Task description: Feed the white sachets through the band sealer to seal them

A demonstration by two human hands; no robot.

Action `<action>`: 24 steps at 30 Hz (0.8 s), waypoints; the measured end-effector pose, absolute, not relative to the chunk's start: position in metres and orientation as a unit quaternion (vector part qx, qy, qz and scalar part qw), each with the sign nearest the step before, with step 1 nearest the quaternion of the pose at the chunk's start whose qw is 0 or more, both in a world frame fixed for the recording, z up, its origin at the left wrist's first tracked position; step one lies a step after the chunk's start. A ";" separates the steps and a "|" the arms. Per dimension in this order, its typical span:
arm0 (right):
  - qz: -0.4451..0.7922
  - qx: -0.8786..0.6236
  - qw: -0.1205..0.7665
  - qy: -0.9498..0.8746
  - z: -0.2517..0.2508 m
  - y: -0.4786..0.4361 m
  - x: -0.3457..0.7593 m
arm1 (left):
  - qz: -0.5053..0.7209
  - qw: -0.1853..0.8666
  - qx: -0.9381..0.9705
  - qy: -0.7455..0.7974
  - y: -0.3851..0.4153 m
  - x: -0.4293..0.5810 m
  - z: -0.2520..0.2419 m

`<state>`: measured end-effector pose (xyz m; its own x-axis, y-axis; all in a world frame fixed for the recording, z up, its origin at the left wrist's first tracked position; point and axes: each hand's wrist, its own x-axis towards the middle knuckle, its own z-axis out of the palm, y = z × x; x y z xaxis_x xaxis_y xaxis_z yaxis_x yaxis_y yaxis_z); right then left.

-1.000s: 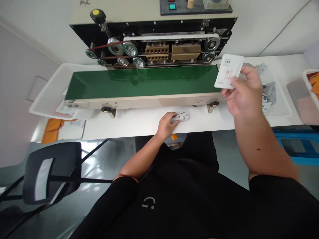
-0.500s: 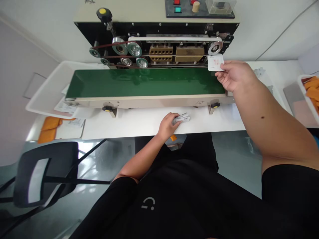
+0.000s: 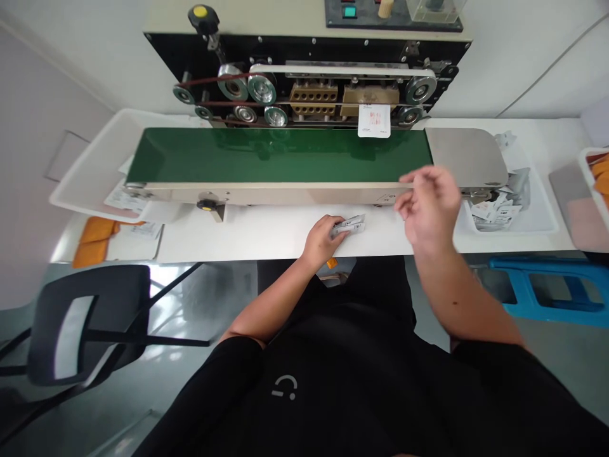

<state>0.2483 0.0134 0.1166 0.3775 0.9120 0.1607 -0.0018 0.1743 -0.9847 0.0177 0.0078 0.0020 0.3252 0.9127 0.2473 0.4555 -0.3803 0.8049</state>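
A white sachet with red print (image 3: pixel 374 120) hangs in the sealing machine's band, over the green conveyor belt (image 3: pixel 238 155), with no hand on it. My left hand (image 3: pixel 323 241) rests at the table's front edge, its fingers closed on a few white sachets (image 3: pixel 351 225). Blurred by motion, my right hand (image 3: pixel 431 206) is in front of the belt's right end, its fingers apart and nothing seen between them.
Sachets fill a white bin (image 3: pixel 537 219) at the right. Another white bin (image 3: pixel 80 190) stands at the left, near orange pieces (image 3: pixel 94 241). A black chair (image 3: pixel 90 324) is lower left, a blue stool (image 3: pixel 556 285) lower right. Pulleys and brass blocks (image 3: pixel 314 99) line the machine.
My right hand has let go of the red-printed sachet and drawn back towards me. The sachet has moved left along the machine. My left hand has hardly moved.
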 end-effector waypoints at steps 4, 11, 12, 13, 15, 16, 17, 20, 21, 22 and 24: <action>0.344 -0.583 0.574 -0.460 0.049 -0.035 0.224 | 0.384 0.323 0.735 0.457 0.010 0.018 0.001; 0.380 -0.623 0.448 -0.517 -0.008 -0.033 0.220 | 0.391 0.316 0.723 0.474 0.011 0.018 0.002; 0.383 -0.620 0.453 -0.512 -0.010 -0.031 0.220 | 0.390 0.313 0.721 0.479 0.010 0.018 0.002; 0.388 -0.616 0.462 -0.506 -0.011 -0.031 0.221 | 0.389 0.312 0.720 0.483 0.010 0.018 0.002; 0.397 -0.604 0.490 -0.487 -0.012 -0.030 0.221 | 0.381 0.312 0.724 0.483 0.010 0.019 0.001; 0.399 -0.599 0.507 -0.474 -0.012 -0.030 0.221 | 0.376 0.314 0.728 0.480 0.010 0.019 0.000; 0.401 -0.595 0.525 -0.458 -0.012 -0.030 0.221 | 0.370 0.316 0.734 0.474 0.011 0.020 -0.001; 0.395 -0.590 0.574 -0.407 -0.012 -0.030 0.223 | 0.347 0.327 0.755 0.450 0.011 0.020 -0.002; 0.392 -0.588 0.588 -0.393 -0.011 -0.030 0.223 | 0.338 0.328 0.763 0.443 0.011 0.020 -0.002; 0.390 -0.584 0.601 -0.382 -0.011 -0.030 0.224 | 0.328 0.327 0.770 0.438 0.010 0.020 -0.002; 0.402 -0.570 0.616 -0.367 -0.010 -0.030 0.225 | 0.318 0.321 0.779 0.434 0.010 0.020 -0.001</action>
